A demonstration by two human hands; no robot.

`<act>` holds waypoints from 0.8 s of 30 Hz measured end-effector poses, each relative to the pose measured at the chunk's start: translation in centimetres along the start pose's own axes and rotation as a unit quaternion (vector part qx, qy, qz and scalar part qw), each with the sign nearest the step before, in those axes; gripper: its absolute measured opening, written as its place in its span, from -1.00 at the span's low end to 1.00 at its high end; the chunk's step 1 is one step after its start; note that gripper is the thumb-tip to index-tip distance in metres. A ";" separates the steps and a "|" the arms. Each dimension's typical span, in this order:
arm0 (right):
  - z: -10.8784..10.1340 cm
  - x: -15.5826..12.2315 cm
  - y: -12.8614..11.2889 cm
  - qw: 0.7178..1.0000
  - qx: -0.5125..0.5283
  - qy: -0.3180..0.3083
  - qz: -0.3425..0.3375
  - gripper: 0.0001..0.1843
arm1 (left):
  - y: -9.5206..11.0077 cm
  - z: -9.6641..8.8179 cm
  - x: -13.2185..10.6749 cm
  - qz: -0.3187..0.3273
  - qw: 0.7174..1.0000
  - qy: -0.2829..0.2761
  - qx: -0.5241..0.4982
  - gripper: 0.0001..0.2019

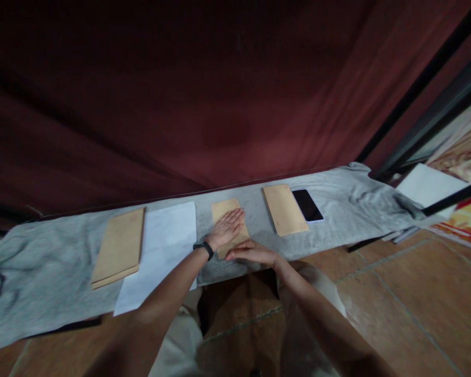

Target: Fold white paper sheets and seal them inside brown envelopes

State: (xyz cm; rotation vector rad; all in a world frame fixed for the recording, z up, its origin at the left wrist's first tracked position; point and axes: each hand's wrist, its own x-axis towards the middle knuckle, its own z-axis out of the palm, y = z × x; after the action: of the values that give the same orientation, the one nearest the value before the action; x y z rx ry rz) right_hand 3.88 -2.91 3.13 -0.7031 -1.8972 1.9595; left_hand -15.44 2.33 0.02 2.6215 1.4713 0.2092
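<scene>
A dark red curtain (204, 94) hangs in heavy folds along the whole back of this dim room, behind a low surface draped in a rumpled grey cloth (349, 209). The floor (408, 303) is brown tile with pale grout lines. Black frame bars (416, 99) slant up at the right, beside a brightly printed panel (467, 214).

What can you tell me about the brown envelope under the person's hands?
The brown envelope is a plain tan paper rectangle lying flat on the grey cloth, its long side pointing away from the person. The left hand lies palm down on its middle; the right hand rests at its near edge.
</scene>
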 end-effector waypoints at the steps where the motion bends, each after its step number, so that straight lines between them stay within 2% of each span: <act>1: -0.1 -0.2 -0.3 1.000 0.020 -0.006 0.000 -0.61 | 0.3 0.1 -0.5 0.005 1.000 -0.002 -0.004 -0.40; 5: -0.9 -0.8 -1.1 0.996 0.089 -0.028 -0.016 -0.53 | 1.7 0.4 -2.3 0.027 0.999 -0.025 -0.013 -0.41; 9: -1.5 -1.4 -1.6 0.991 0.135 -0.010 -0.017 -0.50 | 3.3 0.2 -3.7 0.031 0.999 -0.044 -0.008 -0.38; 11: -1.7 -1.4 -1.8 0.986 0.164 0.030 -0.020 -0.52 | 4.4 0.1 -4.3 0.024 0.999 -0.040 -0.011 -0.42; 14: -1.9 -0.8 -1.5 0.968 0.194 0.157 -0.038 -0.56 | 5.9 0.0 -5.5 0.021 0.999 -0.035 -0.015 -0.48; 16: -2.1 -0.1 -0.9 0.950 0.169 0.259 -0.041 -0.59 | 6.7 -0.2 -6.3 0.026 0.999 -0.040 -0.016 -0.46; 18: -2.1 0.5 -0.1 0.937 0.095 0.336 -0.019 -0.60 | 7.2 -0.3 -6.9 0.035 0.998 -0.050 -0.017 -0.44; 21: -1.9 1.1 1.0 0.928 -0.046 0.370 0.013 -0.60 | 7.3 -0.3 -7.2 0.037 0.998 -0.054 -0.019 -0.44; 24: -1.5 1.2 1.5 0.921 -0.110 0.373 0.003 -0.65 | 6.7 0.0 -6.6 0.006 0.999 -0.037 -0.013 -0.44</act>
State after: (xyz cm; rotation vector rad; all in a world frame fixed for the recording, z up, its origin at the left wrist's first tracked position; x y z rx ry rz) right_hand 3.87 -1.08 1.50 -1.2910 -1.6095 1.2034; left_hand -13.25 -6.78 0.84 2.5886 1.4188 0.1295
